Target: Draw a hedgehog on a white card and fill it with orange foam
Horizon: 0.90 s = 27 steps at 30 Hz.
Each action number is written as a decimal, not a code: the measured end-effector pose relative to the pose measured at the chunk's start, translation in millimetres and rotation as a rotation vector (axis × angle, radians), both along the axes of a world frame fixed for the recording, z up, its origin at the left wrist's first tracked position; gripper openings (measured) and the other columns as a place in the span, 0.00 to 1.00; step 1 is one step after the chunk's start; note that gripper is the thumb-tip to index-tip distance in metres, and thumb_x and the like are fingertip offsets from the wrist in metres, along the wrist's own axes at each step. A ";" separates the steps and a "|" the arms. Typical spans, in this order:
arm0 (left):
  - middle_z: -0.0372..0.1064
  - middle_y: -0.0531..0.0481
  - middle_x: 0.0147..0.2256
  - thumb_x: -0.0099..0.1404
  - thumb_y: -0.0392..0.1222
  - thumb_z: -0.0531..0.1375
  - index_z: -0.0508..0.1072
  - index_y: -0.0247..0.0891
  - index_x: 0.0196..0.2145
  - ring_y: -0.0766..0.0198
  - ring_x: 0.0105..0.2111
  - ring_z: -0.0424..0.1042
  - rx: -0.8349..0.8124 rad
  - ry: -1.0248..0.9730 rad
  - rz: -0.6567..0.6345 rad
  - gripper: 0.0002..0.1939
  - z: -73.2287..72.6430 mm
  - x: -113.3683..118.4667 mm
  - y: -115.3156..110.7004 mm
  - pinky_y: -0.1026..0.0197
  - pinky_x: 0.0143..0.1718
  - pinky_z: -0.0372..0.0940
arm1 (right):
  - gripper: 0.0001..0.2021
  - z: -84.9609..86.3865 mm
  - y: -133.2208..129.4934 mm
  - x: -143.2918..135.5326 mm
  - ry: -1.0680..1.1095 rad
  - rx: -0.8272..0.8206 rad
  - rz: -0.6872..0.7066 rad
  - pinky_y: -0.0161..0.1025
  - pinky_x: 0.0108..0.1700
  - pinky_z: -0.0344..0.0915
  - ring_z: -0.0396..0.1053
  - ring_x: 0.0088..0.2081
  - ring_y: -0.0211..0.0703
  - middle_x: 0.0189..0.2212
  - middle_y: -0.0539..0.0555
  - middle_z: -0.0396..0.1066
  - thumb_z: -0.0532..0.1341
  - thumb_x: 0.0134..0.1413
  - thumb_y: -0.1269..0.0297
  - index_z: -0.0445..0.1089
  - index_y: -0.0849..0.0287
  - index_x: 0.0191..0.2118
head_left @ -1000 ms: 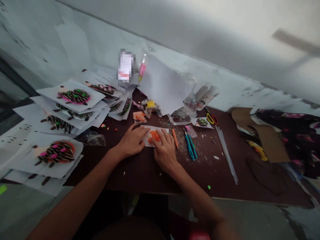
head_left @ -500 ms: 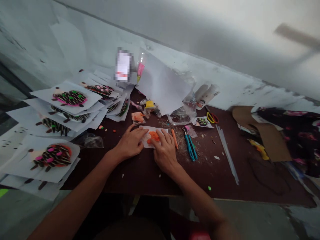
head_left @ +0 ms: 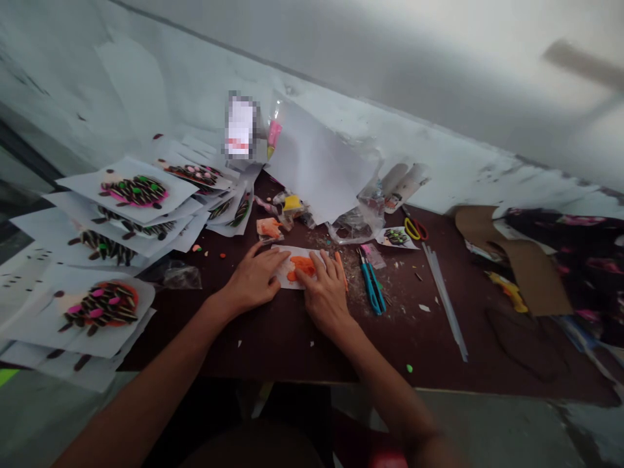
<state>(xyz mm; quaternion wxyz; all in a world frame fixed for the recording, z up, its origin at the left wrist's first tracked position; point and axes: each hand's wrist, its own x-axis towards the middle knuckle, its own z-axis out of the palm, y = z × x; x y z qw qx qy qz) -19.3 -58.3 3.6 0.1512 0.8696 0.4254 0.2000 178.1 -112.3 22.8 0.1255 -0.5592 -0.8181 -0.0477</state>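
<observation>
A small white sheet of paper (head_left: 285,281) lies on the dark table, with a flat patch of orange clay (head_left: 303,265) spread on it. My left hand (head_left: 253,276) rests with outstretched fingers on the sheet's left edge, holding nothing. Over the right part of the patch, my right hand (head_left: 327,292) has its fingers apart, the fingertips touching the clay. An orange stick (head_left: 340,262) lies partly hidden behind that hand. Just to the right are teal-handled pliers (head_left: 373,289). Beyond the sheet sits an orange-stained packet (head_left: 269,229).
Stacked sheets with hedgehog figures (head_left: 136,192) cover the left side. A large white sheet (head_left: 316,162) and plastic bags (head_left: 358,224) stand at the wall. To the right lie scissors (head_left: 416,229), translucent sticks (head_left: 446,305), a yellow glue gun (head_left: 509,291) and cardboard (head_left: 531,273).
My right hand has shifted slightly to the right over the orange clay and now hides more of the orange stick. My left hand stays in place.
</observation>
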 end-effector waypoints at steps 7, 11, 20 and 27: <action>0.70 0.44 0.59 0.59 0.33 0.54 0.65 0.38 0.61 0.54 0.61 0.66 0.007 0.000 -0.012 0.31 -1.5 0.2 0.5 0.46 0.70 0.48 | 0.19 -2.6 0.4 0.5 0.022 -0.001 0.057 0.59 0.66 0.50 0.51 0.68 0.59 0.65 0.61 0.60 0.58 0.64 0.70 0.72 0.50 0.58; 0.71 0.43 0.58 0.59 0.33 0.54 0.66 0.36 0.60 0.54 0.61 0.66 0.029 -0.009 -0.016 0.30 -1.3 0.6 0.0 0.46 0.70 0.49 | 0.21 -7.3 1.0 -2.3 -0.009 -0.069 0.095 0.58 0.65 0.51 0.49 0.70 0.60 0.68 0.62 0.56 0.59 0.64 0.70 0.70 0.48 0.60; 0.71 0.43 0.58 0.58 0.33 0.54 0.66 0.37 0.60 0.55 0.60 0.67 0.032 -0.022 -0.004 0.31 -1.2 0.6 -0.5 0.45 0.70 0.49 | 0.20 -9.4 -0.6 -6.4 -0.049 -0.071 0.065 0.57 0.65 0.50 0.50 0.70 0.59 0.67 0.63 0.58 0.60 0.63 0.70 0.70 0.51 0.59; 0.71 0.42 0.58 0.58 0.33 0.55 0.67 0.34 0.60 0.53 0.60 0.67 0.021 -0.038 -0.007 0.30 -1.2 0.0 0.0 0.44 0.70 0.48 | 0.19 -8.9 0.8 -3.0 0.038 -0.069 0.077 0.56 0.64 0.51 0.51 0.69 0.58 0.66 0.62 0.60 0.59 0.62 0.73 0.73 0.52 0.56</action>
